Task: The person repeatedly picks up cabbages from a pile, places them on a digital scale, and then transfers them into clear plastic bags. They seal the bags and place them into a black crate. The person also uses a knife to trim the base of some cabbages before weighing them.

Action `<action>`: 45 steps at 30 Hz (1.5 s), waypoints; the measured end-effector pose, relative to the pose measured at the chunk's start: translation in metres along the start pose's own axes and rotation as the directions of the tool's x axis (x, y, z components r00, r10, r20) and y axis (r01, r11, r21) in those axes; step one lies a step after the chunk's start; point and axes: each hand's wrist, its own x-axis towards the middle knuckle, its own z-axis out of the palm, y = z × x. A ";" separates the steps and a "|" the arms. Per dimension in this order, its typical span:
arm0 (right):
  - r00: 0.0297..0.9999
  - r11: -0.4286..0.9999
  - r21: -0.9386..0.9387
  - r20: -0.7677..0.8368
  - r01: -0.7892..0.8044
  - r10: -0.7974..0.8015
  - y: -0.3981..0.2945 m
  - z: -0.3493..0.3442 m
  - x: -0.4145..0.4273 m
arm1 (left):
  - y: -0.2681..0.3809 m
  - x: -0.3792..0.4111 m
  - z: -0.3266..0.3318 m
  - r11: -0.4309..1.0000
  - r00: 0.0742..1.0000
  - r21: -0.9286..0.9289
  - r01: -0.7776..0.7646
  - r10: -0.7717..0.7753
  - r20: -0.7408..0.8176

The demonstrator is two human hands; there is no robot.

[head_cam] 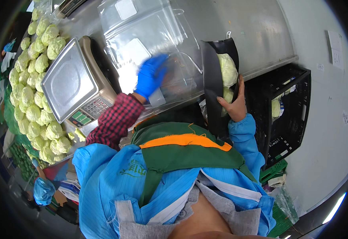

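Note:
My left hand (151, 76), in a blue glove and blurred, is over a spread of clear plastic bags (150, 27) with white patches; whether its fingers grip the film is unclear. At the right, my bare right hand (234, 104) grips a black, trough-like holder (211, 80) near the table's front edge. Its thumb lies on the near side and its fingers pass along the right wall. Inside the holder sits a pale green cabbage (228, 70), with a second one (227, 97) below, partly hidden by the thumb.
A weighing scale (69, 79) with a metal pan stands left of the bags. Beyond it, many cabbages (32, 98) are heaped on the metal table (260, 27). A black crate (290, 119) holding wrapped produce stands right, beside the wall. A co-worker (43, 188) is at lower left.

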 end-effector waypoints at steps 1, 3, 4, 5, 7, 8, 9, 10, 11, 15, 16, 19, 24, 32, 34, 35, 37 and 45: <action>1.000 1.000 -0.025 -0.020 0.012 -0.012 0.003 0.004 -0.006 | -0.020 0.008 -0.014 0.910 0.988 0.410 -0.065 0.117 -0.103; 0.998 0.996 -0.084 -0.046 0.043 -0.047 0.006 0.009 -0.012 | -0.045 0.028 -0.024 0.742 0.990 0.671 0.010 0.087 -0.110; 0.998 0.999 -0.021 -0.051 0.036 -0.037 0.004 0.011 -0.015 | -0.062 0.045 -0.029 0.730 0.982 0.684 -0.020 0.141 -0.122; 0.997 0.999 -0.002 -0.069 0.046 -0.046 0.005 0.012 -0.016 | -0.077 0.068 -0.033 0.718 0.971 0.694 -0.055 0.201 -0.131; 0.993 0.997 0.035 -0.097 0.069 -0.066 0.009 0.013 -0.020 | -0.087 0.103 -0.041 0.708 0.947 0.704 0.054 0.188 -0.261; 0.993 0.996 0.061 -0.107 0.060 -0.053 0.011 0.014 -0.024 | -0.085 0.112 -0.049 0.725 0.942 0.684 0.074 0.174 -0.286; 0.993 0.994 0.089 -0.113 0.055 -0.045 0.012 0.013 -0.025 | -0.083 0.114 -0.052 0.735 0.903 0.673 0.081 0.232 -0.362; 0.991 0.992 0.121 -0.130 0.048 -0.032 0.015 0.014 -0.025 | -0.068 0.111 -0.058 0.838 0.896 0.546 0.017 0.229 -0.381; 0.989 0.988 0.148 -0.142 0.049 -0.028 0.019 0.014 -0.026 | -0.051 0.098 -0.061 0.914 0.890 0.402 -0.047 0.222 -0.399; 0.988 0.974 0.221 -0.154 0.056 -0.022 0.025 0.016 -0.032 | -0.013 0.025 -0.049 0.972 0.958 0.233 -0.009 0.075 -0.277; 0.988 0.973 0.226 -0.152 0.054 -0.020 0.025 0.016 -0.033 | -0.015 0.012 -0.047 0.970 0.978 0.239 0.035 0.016 -0.210; 0.988 0.976 0.210 -0.148 0.066 -0.035 0.026 0.016 -0.031 | -0.029 -0.011 -0.042 0.938 0.993 0.334 0.092 -0.061 -0.101; 0.992 0.971 0.236 -0.128 0.041 -0.011 0.024 0.015 -0.028 | -0.027 -0.012 -0.071 0.995 0.918 0.070 0.065 -0.032 -0.396; 0.991 0.974 0.220 -0.135 0.047 -0.017 0.028 0.015 -0.031 | 0.084 0.051 -0.172 0.831 0.357 0.482 -0.278 0.556 -0.751; 0.990 0.977 0.213 -0.139 0.033 -0.003 0.025 0.016 -0.032 | 0.101 0.064 -0.177 0.802 0.256 0.545 -0.246 0.596 -0.761; 0.989 0.975 0.220 -0.150 0.035 -0.002 0.025 0.016 -0.032 | 0.118 0.065 -0.169 0.769 0.239 0.604 -0.211 0.640 -0.731; 0.986 0.970 0.238 -0.164 0.046 -0.007 0.028 0.017 -0.033 | 0.121 0.064 -0.143 0.709 0.297 0.644 -0.288 0.706 -0.643; 0.978 0.961 0.278 -0.202 0.017 0.041 0.030 0.022 -0.039 | 0.064 0.006 -0.020 0.800 0.841 0.566 -0.200 0.436 -0.320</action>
